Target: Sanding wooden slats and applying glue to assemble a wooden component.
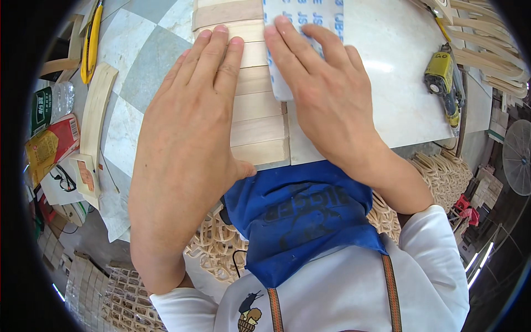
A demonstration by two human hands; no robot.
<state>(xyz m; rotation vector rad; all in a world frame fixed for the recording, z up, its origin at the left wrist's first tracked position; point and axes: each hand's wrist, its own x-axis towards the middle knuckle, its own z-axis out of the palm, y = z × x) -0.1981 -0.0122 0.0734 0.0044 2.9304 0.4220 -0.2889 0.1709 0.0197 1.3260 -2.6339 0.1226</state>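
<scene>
Wooden strips (258,104); left fingers (214,56) atop

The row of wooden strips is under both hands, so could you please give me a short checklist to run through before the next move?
1. Left hand laid over the wooden strips: ok, fingers extended.
2. Right hand on the white sheet with blue print: ok; whether its thumb grips underneath: cannot tell.
3. Strips lying side by side: ok where they show; under the hands, cannot tell.
4. Right ends of the upper strips in plain view: not ok, the sheet and right hand hide them.
5. Yellow utility knife clear of both hands: ok, off to the left.
</scene>
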